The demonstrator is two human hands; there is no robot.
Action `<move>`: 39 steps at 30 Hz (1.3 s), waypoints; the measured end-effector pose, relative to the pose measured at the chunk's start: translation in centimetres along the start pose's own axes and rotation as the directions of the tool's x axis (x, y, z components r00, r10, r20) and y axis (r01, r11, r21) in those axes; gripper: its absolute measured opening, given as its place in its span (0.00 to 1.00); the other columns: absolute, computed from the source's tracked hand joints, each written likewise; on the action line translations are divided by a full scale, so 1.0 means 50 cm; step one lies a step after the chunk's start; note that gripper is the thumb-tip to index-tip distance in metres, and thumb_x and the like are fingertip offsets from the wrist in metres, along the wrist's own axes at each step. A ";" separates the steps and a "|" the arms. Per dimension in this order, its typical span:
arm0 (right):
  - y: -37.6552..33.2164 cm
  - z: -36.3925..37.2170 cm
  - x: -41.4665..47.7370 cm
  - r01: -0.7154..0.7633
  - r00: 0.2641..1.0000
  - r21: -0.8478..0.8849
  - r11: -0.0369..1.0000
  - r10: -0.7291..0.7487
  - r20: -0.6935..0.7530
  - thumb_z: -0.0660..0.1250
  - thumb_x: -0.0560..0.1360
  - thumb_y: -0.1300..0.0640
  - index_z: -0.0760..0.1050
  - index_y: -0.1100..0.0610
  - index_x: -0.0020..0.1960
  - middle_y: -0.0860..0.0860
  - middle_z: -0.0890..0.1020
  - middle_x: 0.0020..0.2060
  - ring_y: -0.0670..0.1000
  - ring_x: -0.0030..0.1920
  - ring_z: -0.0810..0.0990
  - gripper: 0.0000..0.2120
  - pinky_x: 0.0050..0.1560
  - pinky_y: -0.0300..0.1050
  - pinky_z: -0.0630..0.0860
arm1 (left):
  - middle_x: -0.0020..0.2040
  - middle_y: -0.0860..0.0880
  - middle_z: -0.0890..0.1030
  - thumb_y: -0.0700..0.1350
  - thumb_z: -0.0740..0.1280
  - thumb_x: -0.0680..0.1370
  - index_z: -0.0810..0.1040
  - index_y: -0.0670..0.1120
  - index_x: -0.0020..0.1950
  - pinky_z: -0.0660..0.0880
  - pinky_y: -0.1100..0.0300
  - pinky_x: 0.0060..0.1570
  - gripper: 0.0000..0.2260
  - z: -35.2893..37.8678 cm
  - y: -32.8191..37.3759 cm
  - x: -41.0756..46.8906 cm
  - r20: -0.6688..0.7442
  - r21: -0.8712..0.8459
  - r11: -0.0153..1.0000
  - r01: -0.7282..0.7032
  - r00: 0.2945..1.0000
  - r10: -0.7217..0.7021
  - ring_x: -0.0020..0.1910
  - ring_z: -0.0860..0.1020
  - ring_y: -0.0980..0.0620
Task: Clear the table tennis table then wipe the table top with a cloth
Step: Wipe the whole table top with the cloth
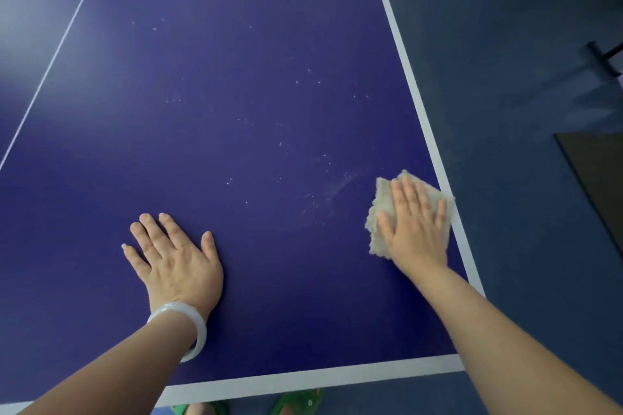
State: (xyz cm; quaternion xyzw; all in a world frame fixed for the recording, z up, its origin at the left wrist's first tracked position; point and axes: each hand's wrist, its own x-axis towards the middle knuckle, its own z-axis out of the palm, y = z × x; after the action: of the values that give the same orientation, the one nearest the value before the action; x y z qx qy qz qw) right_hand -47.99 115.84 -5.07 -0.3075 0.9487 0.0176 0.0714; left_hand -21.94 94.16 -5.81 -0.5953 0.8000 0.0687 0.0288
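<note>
The blue table tennis table top (236, 94) fills most of the view, with white lines along its right and near edges and a thin centre line on the left. My right hand (416, 229) lies flat with straight fingers on a beige cloth (382, 199), pressing it onto the table just inside the right edge line. My left hand (175, 259), with a white bangle on the wrist, rests flat on the bare table near the front. Small white specks and a faint smear mark the surface ahead of the cloth.
Dark blue floor (505, 77) lies to the right of the table. A dark flat panel (600, 178) sits at the right edge, and a black bar (603, 57) stands beyond it. Green sandals (296, 403) show below the table's near edge.
</note>
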 end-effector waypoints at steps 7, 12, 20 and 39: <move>-0.140 -0.027 0.178 0.048 0.998 0.113 0.992 -0.053 0.045 0.43 0.81 0.40 0.40 0.49 0.80 0.45 0.38 0.79 0.48 0.79 0.36 0.31 0.76 0.59 0.35 | 0.80 0.38 0.45 0.60 0.42 0.81 0.45 0.38 0.80 0.38 0.42 0.76 0.34 0.005 -0.001 0.007 -0.009 0.021 1.000 0.009 1.000 -0.009 0.79 0.40 0.41; -0.109 -0.015 0.144 0.467 0.881 0.072 0.881 -0.471 0.044 0.42 0.79 0.37 0.43 0.45 0.81 0.41 0.42 0.79 0.42 0.78 0.36 0.32 0.77 0.54 0.34 | 0.80 0.38 0.45 0.60 0.42 0.81 0.45 0.38 0.80 0.38 0.42 0.76 0.34 0.006 -0.004 0.006 -0.009 0.017 1.000 0.006 1.000 -0.006 0.79 0.40 0.41; -0.152 -0.013 0.122 0.022 1.000 0.096 0.995 -0.022 0.004 0.43 0.81 0.41 0.40 0.48 0.80 0.44 0.39 0.79 0.48 0.79 0.38 0.31 0.76 0.57 0.35 | 0.80 0.38 0.44 0.60 0.40 0.80 0.43 0.38 0.79 0.38 0.42 0.76 0.35 0.001 -0.001 0.006 0.013 0.037 0.999 0.007 1.000 -0.007 0.79 0.39 0.40; -0.266 0.027 -0.100 0.114 0.993 0.047 0.992 -0.112 -0.039 0.38 0.82 0.40 0.42 0.53 0.80 0.51 0.43 0.80 0.53 0.80 0.41 0.31 0.77 0.63 0.42 | 0.80 0.37 0.44 0.59 0.43 0.81 0.44 0.37 0.79 0.39 0.41 0.76 0.34 0.002 -0.002 0.005 0.021 0.024 1.000 0.004 1.000 -0.004 0.79 0.40 0.40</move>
State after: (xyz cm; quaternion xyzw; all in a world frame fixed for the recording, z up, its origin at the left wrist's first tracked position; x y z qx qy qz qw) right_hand -36.00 108.07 -5.51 -0.3590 0.9311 -0.0155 0.0628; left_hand -21.91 93.90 -5.93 -0.5958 0.7993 0.0652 0.0447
